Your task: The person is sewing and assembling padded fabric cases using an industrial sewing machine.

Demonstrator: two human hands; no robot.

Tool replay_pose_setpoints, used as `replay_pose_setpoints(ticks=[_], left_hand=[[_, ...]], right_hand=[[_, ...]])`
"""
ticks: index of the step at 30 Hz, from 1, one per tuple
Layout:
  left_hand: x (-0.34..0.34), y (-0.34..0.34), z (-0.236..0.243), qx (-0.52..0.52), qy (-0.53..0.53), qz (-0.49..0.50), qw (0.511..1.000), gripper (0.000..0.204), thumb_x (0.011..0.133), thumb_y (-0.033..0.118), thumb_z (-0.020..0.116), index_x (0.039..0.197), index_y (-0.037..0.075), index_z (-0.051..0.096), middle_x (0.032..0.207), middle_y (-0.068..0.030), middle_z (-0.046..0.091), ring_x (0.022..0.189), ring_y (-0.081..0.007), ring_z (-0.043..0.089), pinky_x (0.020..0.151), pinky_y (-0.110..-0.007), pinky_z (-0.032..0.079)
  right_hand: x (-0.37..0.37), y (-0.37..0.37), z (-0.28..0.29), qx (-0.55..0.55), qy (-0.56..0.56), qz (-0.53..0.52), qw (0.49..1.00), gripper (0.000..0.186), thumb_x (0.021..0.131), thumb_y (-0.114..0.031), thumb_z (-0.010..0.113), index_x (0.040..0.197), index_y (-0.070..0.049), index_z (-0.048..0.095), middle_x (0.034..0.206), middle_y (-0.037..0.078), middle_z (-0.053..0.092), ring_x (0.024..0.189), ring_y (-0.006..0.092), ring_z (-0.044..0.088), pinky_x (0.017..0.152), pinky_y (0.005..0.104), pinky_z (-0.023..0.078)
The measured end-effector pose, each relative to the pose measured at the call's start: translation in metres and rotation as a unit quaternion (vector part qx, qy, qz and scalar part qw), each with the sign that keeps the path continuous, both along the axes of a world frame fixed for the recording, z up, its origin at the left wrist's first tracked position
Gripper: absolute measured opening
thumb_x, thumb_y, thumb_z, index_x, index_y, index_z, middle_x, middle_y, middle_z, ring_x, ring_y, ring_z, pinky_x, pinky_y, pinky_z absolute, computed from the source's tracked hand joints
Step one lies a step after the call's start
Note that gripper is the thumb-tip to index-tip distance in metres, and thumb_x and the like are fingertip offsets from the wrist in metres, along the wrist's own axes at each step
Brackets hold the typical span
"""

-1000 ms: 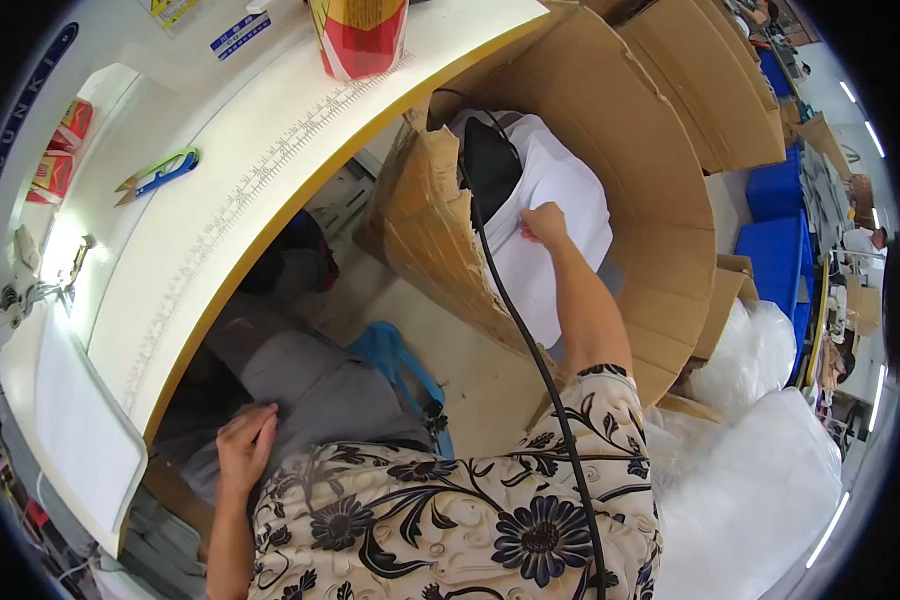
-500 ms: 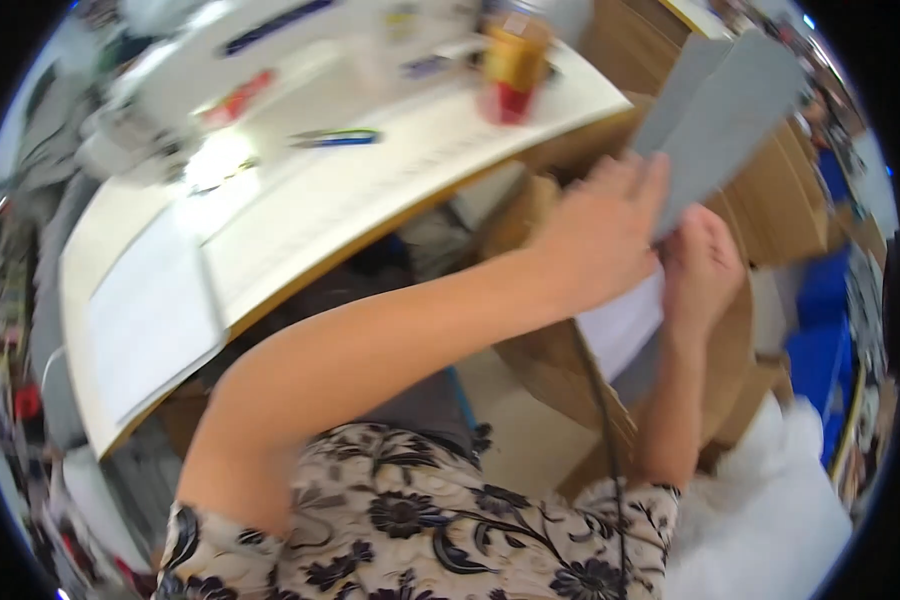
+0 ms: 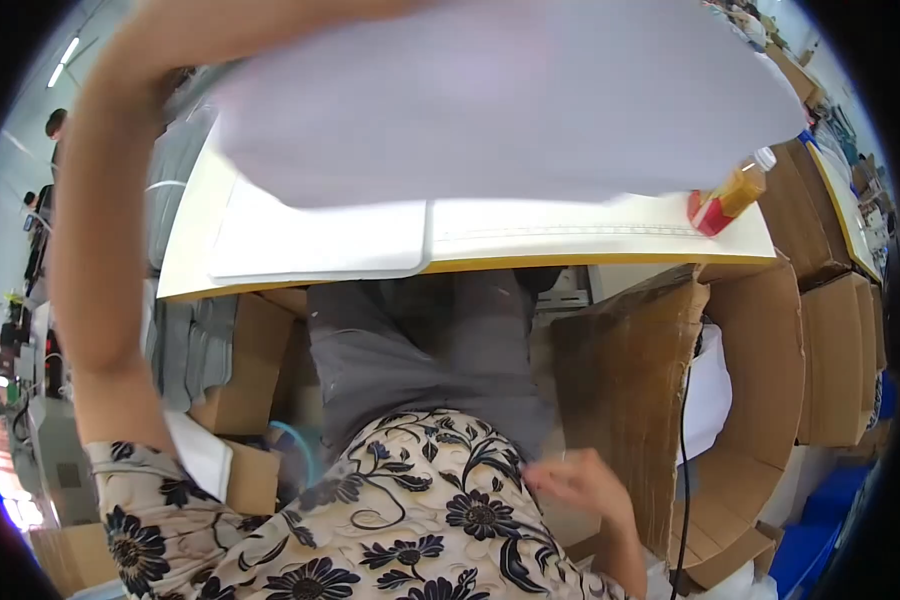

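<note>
A large pale grey sheet, probably cloth, (image 3: 510, 110) is raised in front of me, blurred, and hides much of the white table (image 3: 560, 240). My left arm (image 3: 100, 230) bends up and across behind its upper edge; the hand and fingers are cut off or covered, so their hold cannot be seen. Low at my right side, my right hand (image 3: 582, 478) is beside my patterned top, near the open cardboard box (image 3: 620, 390). Its fingers are drawn together, and anything between them is too small or hidden to name.
A bottle with a yellow and red label (image 3: 712, 212) stands at the table's right end. A white flat panel (image 3: 320, 240) lies at the left front. Inside the box is some white material (image 3: 705, 390), with a black cord (image 3: 683, 480) running down its side.
My hands have parted from the grey folded piece over the box. The left arm has risen over the table, where the pale sheet is up; the right hand has dropped to my side. My view turned.
</note>
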State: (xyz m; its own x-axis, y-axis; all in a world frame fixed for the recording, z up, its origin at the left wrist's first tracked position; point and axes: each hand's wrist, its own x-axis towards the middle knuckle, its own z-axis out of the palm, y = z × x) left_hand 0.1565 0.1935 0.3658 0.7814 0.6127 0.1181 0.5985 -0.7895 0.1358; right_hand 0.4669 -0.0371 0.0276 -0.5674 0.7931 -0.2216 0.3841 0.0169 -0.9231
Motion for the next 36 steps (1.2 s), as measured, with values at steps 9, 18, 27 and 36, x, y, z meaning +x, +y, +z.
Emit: replay_pose_setpoints(ticks=[9,18,27,36], left_hand=[[-0.217,-0.052,-0.09,0.33,-0.027,0.133,0.934,0.05,0.081,-0.015,0.039,0.12,-0.002,0.068,0.114,-0.017,0.071,0.101,-0.0333,0.069,0.091,-0.041,0.054],[-0.218,-0.115,-0.218,0.041,0.092,0.291,0.951,0.068,0.063,-0.01,0.059,0.128,0.009,0.064,0.136,-0.0158,0.059,0.132,-0.0344,0.051,0.113,-0.047,0.038],[-0.21,-0.082,-0.224,0.187,-0.068,0.293,0.935,0.059,0.067,-0.017,0.048,0.121,-0.001,0.067,0.124,-0.0215,0.065,0.115,-0.0358,0.064,0.101,-0.04,0.049],[-0.192,-0.061,-0.214,-0.141,0.051,0.231,0.961,0.059,0.083,0.045,0.074,0.132,0.015,0.063,0.141,-0.0099,0.056,0.141,-0.0328,0.042,0.118,-0.054,0.027]], right_hand=[[-0.106,0.222,0.034,0.408,0.027,-0.119,0.905,0.016,0.089,-0.01,0.066,0.102,-0.004,0.073,0.096,0.011,0.072,0.087,0.0285,0.068,0.078,0.0341,0.054],[-0.136,0.285,0.019,0.47,-0.054,0.005,0.881,0.028,0.088,-0.015,0.067,0.111,0.001,0.068,0.119,0.012,0.068,0.114,0.031,0.061,0.096,0.0398,0.05],[-0.14,0.281,0.021,0.471,-0.074,0.015,0.879,0.036,0.085,-0.017,0.071,0.117,0.0,0.067,0.122,0.01,0.067,0.121,0.0293,0.058,0.101,0.0402,0.046],[-0.138,0.281,0.022,0.48,-0.082,0.029,0.873,0.04,0.084,-0.013,0.071,0.121,0.0,0.063,0.127,0.012,0.062,0.122,0.0303,0.055,0.1,0.0417,0.046]])
